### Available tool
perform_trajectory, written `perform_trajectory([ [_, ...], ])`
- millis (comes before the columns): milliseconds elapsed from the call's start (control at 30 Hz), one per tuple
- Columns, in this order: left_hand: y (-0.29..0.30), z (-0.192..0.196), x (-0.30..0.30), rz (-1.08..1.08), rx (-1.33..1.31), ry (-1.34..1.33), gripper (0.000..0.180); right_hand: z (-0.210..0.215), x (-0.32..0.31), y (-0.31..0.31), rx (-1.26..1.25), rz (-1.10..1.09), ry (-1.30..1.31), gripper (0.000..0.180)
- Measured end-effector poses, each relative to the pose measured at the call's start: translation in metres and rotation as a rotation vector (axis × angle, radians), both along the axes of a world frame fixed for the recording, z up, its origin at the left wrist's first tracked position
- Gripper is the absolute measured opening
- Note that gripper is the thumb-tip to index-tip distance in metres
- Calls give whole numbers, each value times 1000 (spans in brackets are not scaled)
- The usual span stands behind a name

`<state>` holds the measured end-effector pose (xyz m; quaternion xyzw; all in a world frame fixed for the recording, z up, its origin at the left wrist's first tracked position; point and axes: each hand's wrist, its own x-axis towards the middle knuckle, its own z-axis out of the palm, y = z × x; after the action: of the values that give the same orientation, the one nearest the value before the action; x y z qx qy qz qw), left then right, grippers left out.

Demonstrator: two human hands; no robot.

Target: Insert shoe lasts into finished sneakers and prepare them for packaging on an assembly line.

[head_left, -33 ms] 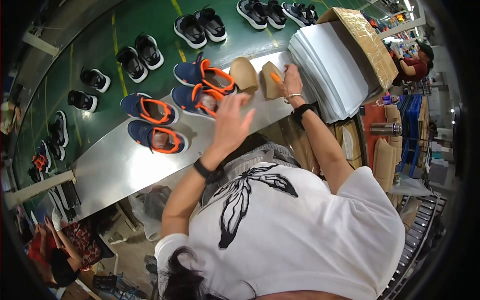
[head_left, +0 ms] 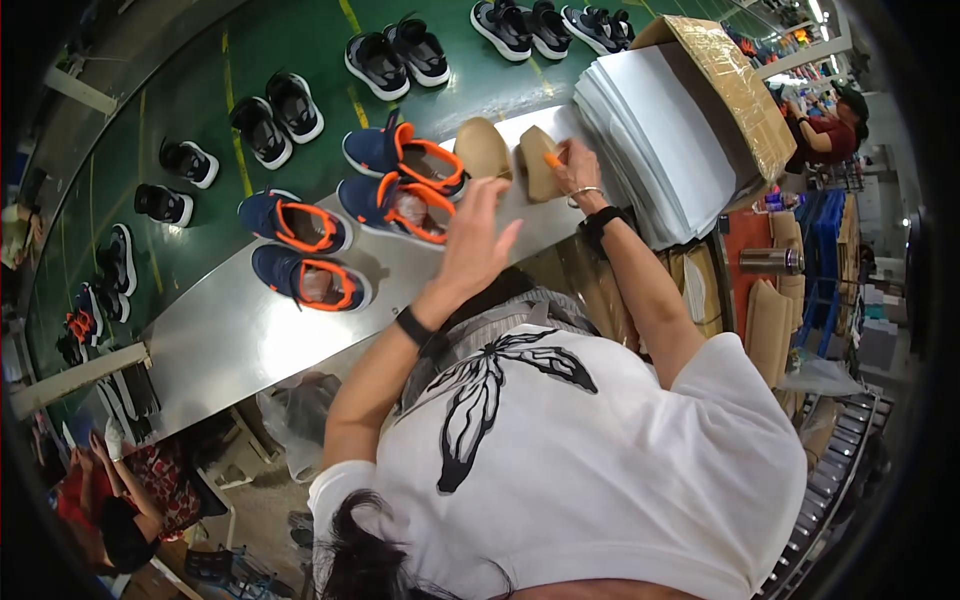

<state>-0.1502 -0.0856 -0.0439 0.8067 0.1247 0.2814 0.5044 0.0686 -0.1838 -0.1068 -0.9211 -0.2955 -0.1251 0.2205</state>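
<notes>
Left hand: the left hand [head_left: 478, 240] hovers over the steel bench, fingers spread wide and holding nothing, right beside the nearest blue shoe.
Right hand: the right hand [head_left: 577, 172] is pinched around a small orange marker [head_left: 551, 158], its tip against a tan insole.
Tan insoles: two tan foam insoles on the bench top; one tan insole [head_left: 539, 163] stands on edge under the right hand, the other tan insole [head_left: 483, 148] sits just to its left, touching the blue shoes.
Blue shoes: four navy sneakers with orange collars [head_left: 400, 180], in two pairs on the shiny steel bench [head_left: 230, 330]; one pair close to the left hand, the second pair [head_left: 300, 250] further left.
Black shoes: on the green conveyor belt [head_left: 300, 50], black sneakers with white soles [head_left: 275, 105] ride in pairs; I count about six pairs along the curve, more blurring off at the left rim.
Paper: one thick stack of white sheets [head_left: 650, 130] just right of the right hand, with a brown cardboard box [head_left: 730, 85] lying against it.
Wrists: a black band on the left wrist, a black watch and a thin bangle on the right.
In the way: the person's own white shirt with a black butterfly print [head_left: 560, 450] fills the lower view and hides the bench's near edge.
Others: a person in a red top [head_left: 830, 130] works at upper right; another person sits at lower left.
</notes>
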Motion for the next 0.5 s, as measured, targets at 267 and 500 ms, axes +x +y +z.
perform_trajectory([
  [267, -22, -79, 139, -75, -17, 242, 94, -39, 43, -29, 0, 516, 543, 14],
  [500, -20, -62, 158, 96, 62, 214, 77, -27, 89, -37, -9, 718, 940, 17],
])
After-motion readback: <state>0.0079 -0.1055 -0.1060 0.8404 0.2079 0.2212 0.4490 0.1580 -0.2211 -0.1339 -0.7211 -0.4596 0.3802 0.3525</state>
